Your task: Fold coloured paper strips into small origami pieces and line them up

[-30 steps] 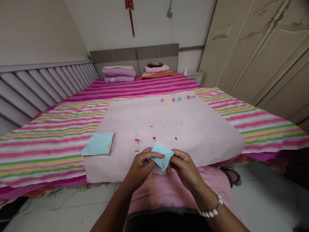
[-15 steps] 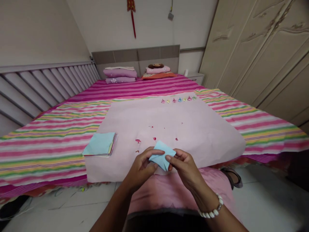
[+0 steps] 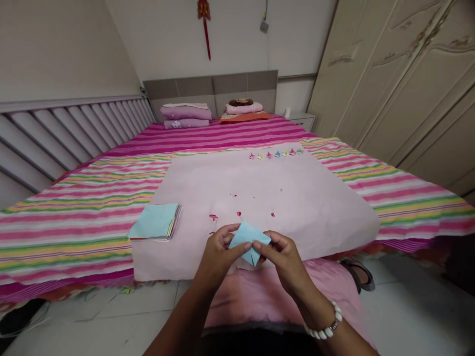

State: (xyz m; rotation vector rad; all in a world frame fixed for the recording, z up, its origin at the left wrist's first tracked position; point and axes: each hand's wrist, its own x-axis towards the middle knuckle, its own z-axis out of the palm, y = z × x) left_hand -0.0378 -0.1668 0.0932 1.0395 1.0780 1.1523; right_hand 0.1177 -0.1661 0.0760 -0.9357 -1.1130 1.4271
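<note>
A light blue folded paper point(image 3: 248, 238) is pinched between both my hands above the near edge of a pink sheet point(image 3: 297, 207) laid on the bed. My left hand point(image 3: 218, 254) grips the paper's left side with thumb and fingers. My right hand point(image 3: 284, 259) pinches its right side; a white bead bracelet point(image 3: 328, 326) circles that wrist. A stack of coloured paper squares point(image 3: 156, 222), blue on top, lies to the left on the sheet's corner. A row of several small folded paper pieces point(image 3: 274, 154) sits at the sheet's far edge.
The bed carries a striped pink, green and yellow cover point(image 3: 67, 217). Folded blankets and pillows point(image 3: 185, 114) lie by the headboard. A cream wardrobe point(image 3: 401, 79) stands on the right. Small red paper scraps point(image 3: 212, 216) dot the pink sheet. A shoe point(image 3: 358, 274) rests on the tiled floor.
The blue paper has become smaller and more tightly folded between my fingers. My hands have shifted slightly closer together; the view has tilted a little.
</note>
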